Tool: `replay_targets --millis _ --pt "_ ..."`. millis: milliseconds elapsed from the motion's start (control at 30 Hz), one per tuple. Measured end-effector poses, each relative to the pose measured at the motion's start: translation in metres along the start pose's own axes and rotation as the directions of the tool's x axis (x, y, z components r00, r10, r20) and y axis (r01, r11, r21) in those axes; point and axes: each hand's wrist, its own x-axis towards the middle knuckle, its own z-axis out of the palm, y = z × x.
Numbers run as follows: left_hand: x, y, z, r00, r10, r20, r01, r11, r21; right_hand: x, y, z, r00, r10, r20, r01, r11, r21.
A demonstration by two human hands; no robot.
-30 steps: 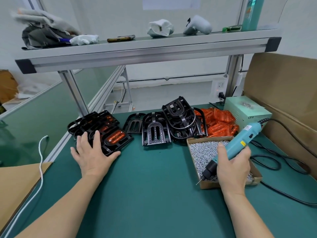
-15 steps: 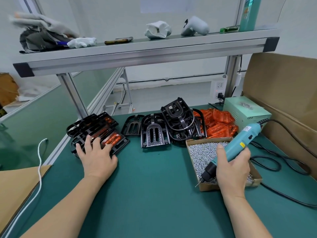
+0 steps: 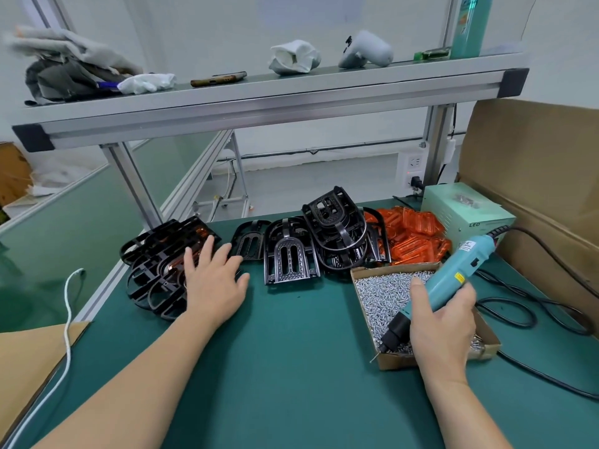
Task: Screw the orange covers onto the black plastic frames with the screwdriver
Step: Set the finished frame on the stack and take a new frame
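Left hand [image 3: 215, 281], flat with fingers spread, seems to rest on stacked black slotted frames [image 3: 152, 270]. Right hand [image 3: 440, 322] wraps the teal screwdriver [image 3: 452, 277] over a cardboard box [image 3: 395, 361] of shiny screws [image 3: 379, 293]; glossy orange covers [image 3: 411, 238] heap behind.

Both bare forearms stretch from the lower edge forward over the worktop [image 3: 291, 367]. The left hand [image 3: 215, 283] lies palm down, with the fingers straight and spread and the thumb out to the right; its fingers rest on the black frames [image 3: 155, 264]. The right hand [image 3: 440, 325] shows its back, with the fingers curled round the screwdriver [image 3: 453, 273] and the thumb lying along the tool's body. The two hands are well apart.
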Motion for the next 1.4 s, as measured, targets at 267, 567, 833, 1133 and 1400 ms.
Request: replay_targets --millis 267,567,833,1133,1400 --pt "0.056 0.018 0.010 0.925 0.017 0.380 -0.049 0.996 0.076 -0.002 0.000 0.004 1.000 0.016 0.016 -0.016 0.999 -0.033" --pt "0.075 0.018 0.020 0.943 0.077 0.325 -0.100 0.993 0.057 -0.002 0.000 0.003 0.999 0.033 0.002 -0.033 0.999 -0.021" --pt "0.078 0.025 0.030 0.929 -0.062 0.365 0.025 0.994 0.105 -0.001 0.002 0.003 0.999 0.033 0.009 -0.033 0.999 -0.020" --pt "0.079 0.024 0.025 0.967 -0.142 0.210 0.169 0.979 -0.113 -0.001 0.003 0.003 0.999 0.032 0.004 -0.032 0.999 -0.007" --pt "0.094 0.019 0.007 0.834 -0.515 0.197 0.447 0.422 -0.789 -0.001 0.004 0.002 1.000 0.018 0.001 -0.018 1.000 -0.010"
